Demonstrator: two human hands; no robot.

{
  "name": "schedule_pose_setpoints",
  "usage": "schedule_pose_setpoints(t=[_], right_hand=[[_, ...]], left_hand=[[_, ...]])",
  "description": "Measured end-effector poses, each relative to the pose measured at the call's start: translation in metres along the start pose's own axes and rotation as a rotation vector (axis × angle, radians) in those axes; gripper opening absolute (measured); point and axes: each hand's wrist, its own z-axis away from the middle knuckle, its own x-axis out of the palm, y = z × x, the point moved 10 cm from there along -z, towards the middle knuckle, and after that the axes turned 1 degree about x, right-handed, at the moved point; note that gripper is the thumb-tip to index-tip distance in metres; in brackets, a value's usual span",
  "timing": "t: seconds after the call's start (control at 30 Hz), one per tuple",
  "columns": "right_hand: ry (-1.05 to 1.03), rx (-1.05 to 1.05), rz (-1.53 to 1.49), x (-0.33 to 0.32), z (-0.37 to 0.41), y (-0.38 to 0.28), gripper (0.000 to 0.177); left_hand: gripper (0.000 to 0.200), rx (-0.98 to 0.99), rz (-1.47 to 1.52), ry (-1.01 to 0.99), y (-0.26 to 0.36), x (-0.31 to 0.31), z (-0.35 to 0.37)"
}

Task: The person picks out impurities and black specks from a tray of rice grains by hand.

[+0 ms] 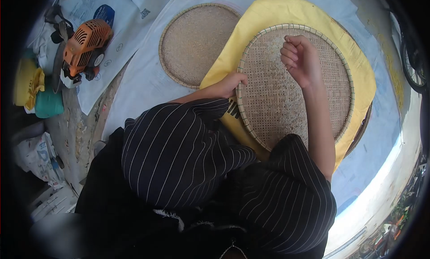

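Observation:
A round woven tray (268, 93) with a bound rim lies over a yellow sheet (363, 75), and pale grains are scattered on its weave. My left hand (234, 83) grips the tray's left rim, fingers closed round the edge. Above the tray's upper right part is my right hand (301, 59), raised with its fingers curled in and pressed together near the thumb. Whatever those fingers hold, if anything, is too small to make out.
A second round tray (197, 44), covered with grains, lies at upper left on a pale sheet (134, 91). An orange motor unit (87, 46) is at far left, near a green bag (48, 102). A bicycle wheel (410, 66) shows at far right.

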Motion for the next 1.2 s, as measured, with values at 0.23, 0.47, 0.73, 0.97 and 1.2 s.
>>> schedule_pose_setpoints(t=[0.23,0.47,0.73,0.97,1.2], right_hand=[[-0.113,0.082,0.535,0.121,-0.11,0.063,0.034],[-0.298,-0.022,1.095,0.143,-0.14,0.065,0.035],[-0.314,-0.434,1.498,0.144,-0.146,0.065,0.038],[-0.211,-0.717,1.777,0.142,-0.088,0.054,0.065],[0.487,-0.593,1.32,-0.037,0.057,-0.111,0.019]], left_hand=[[0.036,-0.045,0.056,-0.017,-0.009,-0.003,-0.004],[0.038,-0.018,0.043,-0.056,-0.013,-0.005,-0.008],[0.035,-0.105,0.059,-0.029,-0.024,-0.01,-0.009],[0.028,-0.196,0.025,-0.019,-0.031,-0.019,-0.011],[0.042,-0.221,0.015,-0.058,-0.019,-0.001,0.003]])
